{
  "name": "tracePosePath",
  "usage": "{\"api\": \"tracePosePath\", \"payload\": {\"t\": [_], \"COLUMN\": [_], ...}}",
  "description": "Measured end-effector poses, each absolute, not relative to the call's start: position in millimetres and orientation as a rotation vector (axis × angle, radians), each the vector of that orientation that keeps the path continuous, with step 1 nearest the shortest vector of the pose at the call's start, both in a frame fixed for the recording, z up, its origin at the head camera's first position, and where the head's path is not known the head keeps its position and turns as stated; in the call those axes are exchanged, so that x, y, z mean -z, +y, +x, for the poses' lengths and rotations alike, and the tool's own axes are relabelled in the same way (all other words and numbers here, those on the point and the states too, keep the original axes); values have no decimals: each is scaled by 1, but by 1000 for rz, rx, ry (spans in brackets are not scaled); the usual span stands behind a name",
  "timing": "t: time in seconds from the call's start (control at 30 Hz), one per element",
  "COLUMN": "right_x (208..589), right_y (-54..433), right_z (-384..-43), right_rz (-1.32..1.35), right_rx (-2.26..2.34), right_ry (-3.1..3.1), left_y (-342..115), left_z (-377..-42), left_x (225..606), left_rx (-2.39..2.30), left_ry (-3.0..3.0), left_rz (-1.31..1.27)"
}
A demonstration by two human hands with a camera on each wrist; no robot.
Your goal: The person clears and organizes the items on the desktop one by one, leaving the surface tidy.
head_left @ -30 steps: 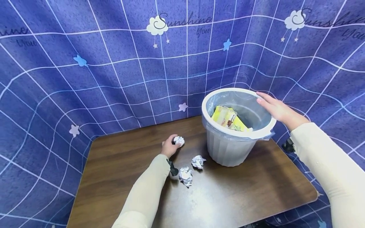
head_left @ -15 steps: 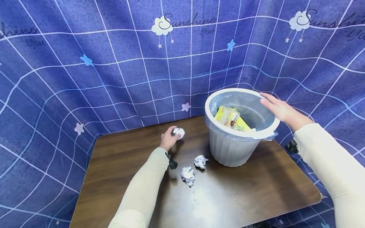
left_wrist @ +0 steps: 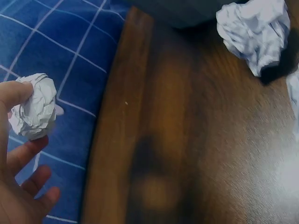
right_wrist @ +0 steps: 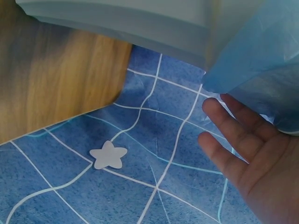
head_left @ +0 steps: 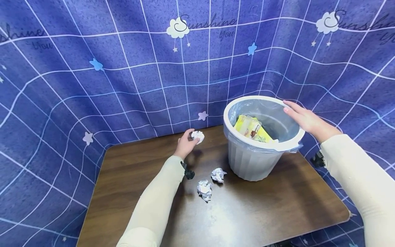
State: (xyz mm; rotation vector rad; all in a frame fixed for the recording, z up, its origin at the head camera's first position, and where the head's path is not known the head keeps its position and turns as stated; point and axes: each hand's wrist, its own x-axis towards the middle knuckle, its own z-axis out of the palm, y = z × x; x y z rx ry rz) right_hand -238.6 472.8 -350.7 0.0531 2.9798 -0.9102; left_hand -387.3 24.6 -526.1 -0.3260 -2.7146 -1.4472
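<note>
A crumpled paper ball (head_left: 198,137) is pinched between the thumb and fingers of my left hand (head_left: 186,144), raised above the table's back part. In the left wrist view, the same ball is held at the thumb and a fingertip, the other fingers loosely bent. My right hand (head_left: 310,124) rests on the right rim of a white bin (head_left: 249,163) lined with a clear bag. The right wrist view shows its fingers (right_wrist: 229,156) fairly straight, just under the bag's overhanging edge. Two more paper balls lie on the table, one (head_left: 218,175) near the bin, another (head_left: 204,190) closer to me.
Inside the bin are yellow and clear wrappers (head_left: 251,128). The brown wooden table (head_left: 123,192) ends at a blue gridded curtain (head_left: 139,85) behind and on both sides. My left forearm crosses above the table's middle.
The left hand has lifted the paper ball off the table and carried it farther back. The right hand stays at the bin's rim. The head view has shifted slightly left.
</note>
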Motion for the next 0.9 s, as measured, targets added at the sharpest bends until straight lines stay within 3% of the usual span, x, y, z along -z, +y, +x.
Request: {"api": "tracePosePath", "payload": {"t": [0.9], "right_x": [351], "right_y": [474], "right_z": [-239], "right_rz": [46], "right_rx": [901], "right_ry": [2994], "left_y": [61], "left_z": [-372], "left_x": [429], "left_rx": [1423], "left_ry": [-2561], "left_rz": [-571]}}
